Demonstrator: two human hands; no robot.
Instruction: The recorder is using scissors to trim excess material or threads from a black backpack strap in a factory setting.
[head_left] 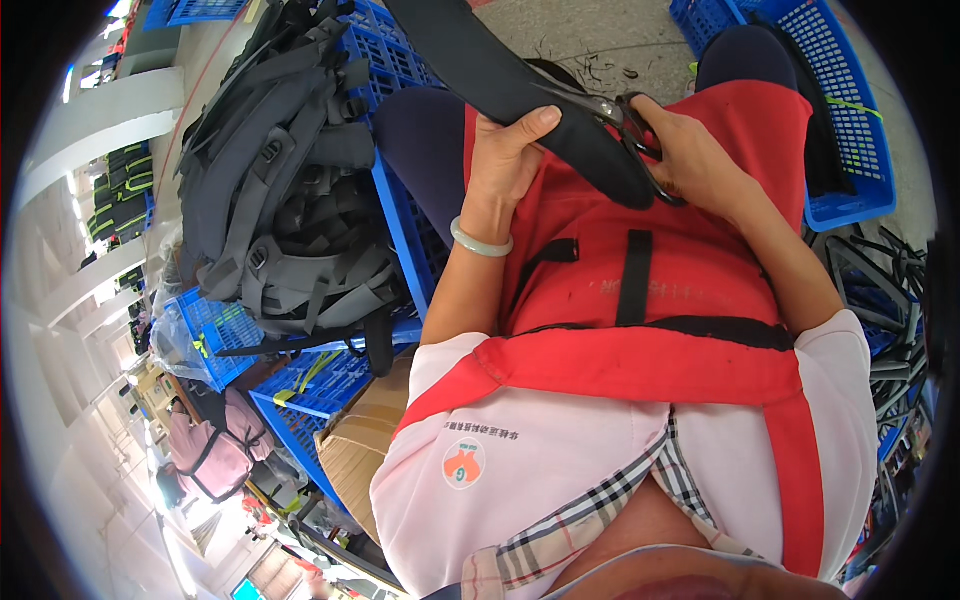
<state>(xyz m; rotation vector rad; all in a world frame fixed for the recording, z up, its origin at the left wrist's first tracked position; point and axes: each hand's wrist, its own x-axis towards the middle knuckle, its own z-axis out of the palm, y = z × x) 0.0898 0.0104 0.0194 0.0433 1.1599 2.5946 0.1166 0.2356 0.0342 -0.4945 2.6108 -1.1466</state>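
Observation:
A long dark padded strap [478, 68] runs from the top of the view down over my lap, its rounded end near my right hand. My left hand [507, 158] grips the strap's edge, thumb lying on top and fingers behind it. My right hand [690, 150] is closed round the black handles of a pair of scissors [606, 108]. The metal blades point left along the far edge of the strap, and their tips are hidden or too dark to make out. The lower handle loop overlaps the strap's rounded end.
A heap of dark grey straps [270, 190] lies on blue crates at my left. Behind it stand a blue basket [215, 335] and a cardboard box [370, 430]. At the right are another blue basket [850, 110] and dark strips [880, 280]. Dark scraps [590, 70] litter the floor.

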